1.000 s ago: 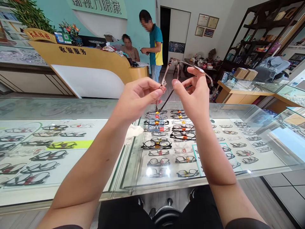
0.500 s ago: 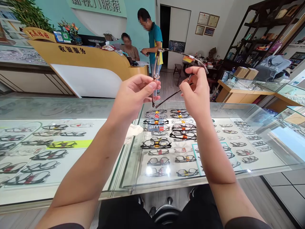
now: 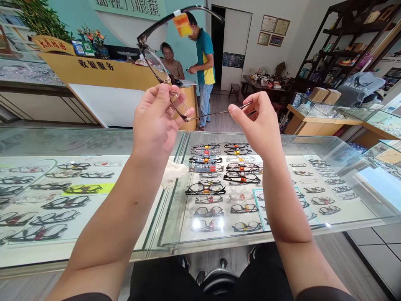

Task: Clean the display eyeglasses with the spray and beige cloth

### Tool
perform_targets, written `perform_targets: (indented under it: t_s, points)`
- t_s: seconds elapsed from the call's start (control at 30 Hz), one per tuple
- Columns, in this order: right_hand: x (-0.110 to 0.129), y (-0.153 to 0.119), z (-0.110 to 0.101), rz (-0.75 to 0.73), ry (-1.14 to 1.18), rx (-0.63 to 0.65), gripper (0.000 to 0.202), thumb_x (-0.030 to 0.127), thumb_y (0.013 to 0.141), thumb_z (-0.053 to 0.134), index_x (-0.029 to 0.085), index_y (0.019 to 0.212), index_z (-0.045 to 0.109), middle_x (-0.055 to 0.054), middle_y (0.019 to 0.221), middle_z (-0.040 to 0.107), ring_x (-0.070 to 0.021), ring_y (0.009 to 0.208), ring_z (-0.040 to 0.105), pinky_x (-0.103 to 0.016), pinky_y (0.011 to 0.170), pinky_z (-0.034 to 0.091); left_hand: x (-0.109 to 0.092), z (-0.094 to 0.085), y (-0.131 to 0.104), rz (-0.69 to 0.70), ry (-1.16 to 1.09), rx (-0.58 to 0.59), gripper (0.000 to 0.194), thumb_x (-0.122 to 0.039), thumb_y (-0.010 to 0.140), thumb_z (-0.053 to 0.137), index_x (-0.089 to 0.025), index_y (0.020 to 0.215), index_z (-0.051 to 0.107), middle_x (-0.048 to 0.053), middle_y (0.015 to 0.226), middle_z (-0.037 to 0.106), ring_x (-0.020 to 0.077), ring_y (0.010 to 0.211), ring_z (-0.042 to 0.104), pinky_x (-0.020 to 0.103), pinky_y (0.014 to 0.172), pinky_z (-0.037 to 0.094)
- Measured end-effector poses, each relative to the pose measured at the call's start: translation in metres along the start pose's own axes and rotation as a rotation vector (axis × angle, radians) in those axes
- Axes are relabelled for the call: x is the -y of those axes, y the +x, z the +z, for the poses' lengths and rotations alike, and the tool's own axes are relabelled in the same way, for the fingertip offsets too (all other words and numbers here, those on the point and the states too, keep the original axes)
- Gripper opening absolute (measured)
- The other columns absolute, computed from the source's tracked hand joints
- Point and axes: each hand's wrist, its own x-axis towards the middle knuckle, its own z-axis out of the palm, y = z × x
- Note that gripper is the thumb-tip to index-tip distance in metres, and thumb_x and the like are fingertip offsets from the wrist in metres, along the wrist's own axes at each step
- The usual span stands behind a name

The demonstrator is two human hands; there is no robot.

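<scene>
A pair of eyeglasses (image 3: 151, 58) with a dark frame is held up above the glass counter, its temples unfolded and the front turned steeply on edge. My left hand (image 3: 156, 119) pinches it near the nose bridge between thumb and fingers. The upper temple, with an orange and yellow tag (image 3: 182, 25), reaches over toward the right. My right hand (image 3: 258, 123) grips the end of the lower temple between thumb and fingers. A white cloth (image 3: 173, 172) lies on the counter beyond my left forearm.
Below my hands the glass showcase (image 3: 166, 238) holds rows of eyeglasses (image 3: 205, 188). More frames lie in the left case (image 3: 65, 202). Behind stands a yellow and white cashier desk (image 3: 115, 104), with a seated person (image 3: 172, 67) and a standing person (image 3: 205, 58). A stool (image 3: 219, 284) is underneath me.
My left hand has moved left and turned the eyeglasses, so the tagged temple now rises higher and further left. My right hand has shifted slightly and stays on the other temple.
</scene>
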Motion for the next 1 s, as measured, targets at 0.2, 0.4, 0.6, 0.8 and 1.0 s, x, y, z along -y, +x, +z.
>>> perform_targets:
  t_s: [0.2, 0.4, 0.6, 0.8, 1.0]
  points:
    - [0.011, -0.005, -0.005, 0.052, -0.128, 0.045, 0.037, 0.057, 0.098, 0.076, 0.026, 0.099, 0.055, 0.000, 0.098, 0.068, -0.0186, 0.086, 0.063, -0.041, 0.086, 0.051, -0.001, -0.008, 0.004, -0.049, 0.108, 0.051, 0.015, -0.040, 0.101, 0.079, -0.030, 0.097, 0.069, 0.000, 0.125, 0.078, 0.0231, 0.129, 0.071, 0.038, 0.095, 0.066]
    - [0.010, -0.006, -0.003, -0.209, -0.318, -0.031, 0.043, 0.045, 0.098, 0.076, 0.025, 0.134, 0.064, -0.013, 0.142, 0.065, -0.0368, 0.134, 0.058, -0.061, 0.116, 0.047, 0.007, 0.003, -0.010, -0.066, 0.242, 0.223, 0.029, -0.038, 0.084, 0.095, -0.023, 0.092, 0.072, 0.006, 0.116, 0.078, 0.0228, 0.112, 0.075, 0.034, 0.081, 0.069]
    - [0.008, -0.012, 0.023, -0.270, -0.126, 0.293, 0.038, 0.041, 0.100, 0.073, 0.022, 0.133, 0.072, -0.013, 0.137, 0.073, -0.0351, 0.132, 0.065, -0.058, 0.119, 0.052, 0.015, 0.008, -0.022, -0.104, 0.298, 0.374, 0.040, -0.040, 0.079, 0.100, -0.022, 0.098, 0.070, 0.008, 0.132, 0.075, 0.0204, 0.113, 0.075, 0.026, 0.080, 0.067]
    - [0.018, -0.017, 0.031, -0.349, 0.055, 0.262, 0.029, 0.027, 0.101, 0.064, 0.023, 0.128, 0.074, -0.011, 0.136, 0.078, -0.0292, 0.128, 0.070, -0.051, 0.115, 0.057, 0.005, 0.014, -0.031, -0.079, 0.303, 0.420, 0.046, -0.040, 0.084, 0.098, -0.023, 0.103, 0.059, 0.006, 0.124, 0.072, 0.0173, 0.102, 0.075, 0.028, 0.081, 0.066]
    - [0.010, -0.025, 0.024, -0.289, 0.053, 0.216, 0.034, 0.030, 0.097, 0.066, 0.022, 0.129, 0.077, -0.010, 0.130, 0.081, -0.0296, 0.118, 0.074, -0.053, 0.108, 0.058, 0.000, -0.001, -0.027, 0.058, 0.561, 0.330, 0.020, -0.028, 0.100, 0.079, -0.024, 0.111, 0.063, 0.007, 0.120, 0.071, 0.0198, 0.112, 0.073, 0.035, 0.098, 0.063]
